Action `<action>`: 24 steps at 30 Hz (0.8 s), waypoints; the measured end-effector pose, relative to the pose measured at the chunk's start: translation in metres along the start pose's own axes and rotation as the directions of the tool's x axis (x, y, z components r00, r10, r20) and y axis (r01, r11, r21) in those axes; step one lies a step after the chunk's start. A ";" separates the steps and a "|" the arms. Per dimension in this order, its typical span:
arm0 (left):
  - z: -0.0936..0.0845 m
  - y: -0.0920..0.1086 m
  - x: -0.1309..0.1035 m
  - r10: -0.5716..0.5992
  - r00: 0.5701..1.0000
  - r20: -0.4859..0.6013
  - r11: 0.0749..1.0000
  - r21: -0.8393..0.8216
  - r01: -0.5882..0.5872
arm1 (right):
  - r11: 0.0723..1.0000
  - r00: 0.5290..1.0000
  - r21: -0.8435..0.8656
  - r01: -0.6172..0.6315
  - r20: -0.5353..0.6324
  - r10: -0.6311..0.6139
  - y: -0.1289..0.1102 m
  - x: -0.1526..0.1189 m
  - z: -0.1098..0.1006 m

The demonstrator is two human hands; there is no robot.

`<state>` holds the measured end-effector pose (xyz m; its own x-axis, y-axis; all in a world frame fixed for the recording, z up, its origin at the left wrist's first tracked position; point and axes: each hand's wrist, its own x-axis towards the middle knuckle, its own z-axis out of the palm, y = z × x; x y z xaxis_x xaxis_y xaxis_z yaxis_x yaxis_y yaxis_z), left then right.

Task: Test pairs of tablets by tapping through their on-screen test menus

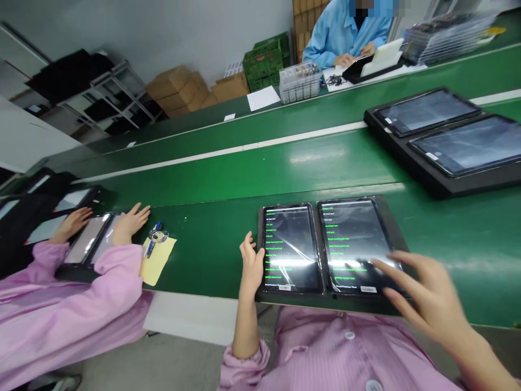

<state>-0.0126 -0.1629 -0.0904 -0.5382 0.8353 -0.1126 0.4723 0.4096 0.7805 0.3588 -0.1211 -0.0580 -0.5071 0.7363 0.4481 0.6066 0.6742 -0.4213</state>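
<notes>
Two tablets lie side by side on a black foam tray [391, 225] at the table's front edge. The left tablet [291, 228] and the right tablet [352, 228] are lit, each with a list of mostly green text lines on a dark screen. My left hand [251, 266] rests against the left side of the left tablet and tray, its fingers loosely apart and not wrapped round anything. Over the lower right of the right tablet reaches my right hand [427, 296], fingers spread, index fingertip at the screen. Whether that fingertip touches the glass I cannot tell.
Another black tray [445, 187] with two tablets sits at the back right. To the left, a co-worker's hands [126, 222] are at more tablets, beside a yellow paper [159, 260] with pens. Across the green table [211, 239], a person in blue works near a clear parts box [300, 84].
</notes>
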 end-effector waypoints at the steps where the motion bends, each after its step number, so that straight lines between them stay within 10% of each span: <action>1: 0.003 -0.001 0.001 -0.003 1.000 0.021 1.000 0.008 0.003 | 0.999 1.000 -0.049 -0.012 0.006 0.012 0.002 -0.002 0.010; 7: 0.012 -0.004 0.004 0.095 0.995 0.030 0.985 0.139 -0.098 | 0.981 0.996 -0.188 -0.046 0.067 0.059 0.000 -0.003 0.048; 18: 0.009 -0.042 0.011 0.174 0.984 -0.044 0.981 -0.082 -0.177 | 0.984 0.992 -0.155 -0.090 -0.103 0.074 0.025 -0.002 0.031; 24: -0.015 -0.017 0.000 0.577 0.816 0.046 0.759 0.341 -0.555 | 0.963 0.998 -0.263 -0.054 0.001 0.056 0.017 0.010 0.043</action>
<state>-0.0311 -0.1757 -0.0942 -0.1347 0.9344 0.3299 0.8951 -0.0281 0.4449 0.3376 -0.0996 -0.0941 -0.4724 0.7732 0.4230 0.7727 0.5942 -0.2232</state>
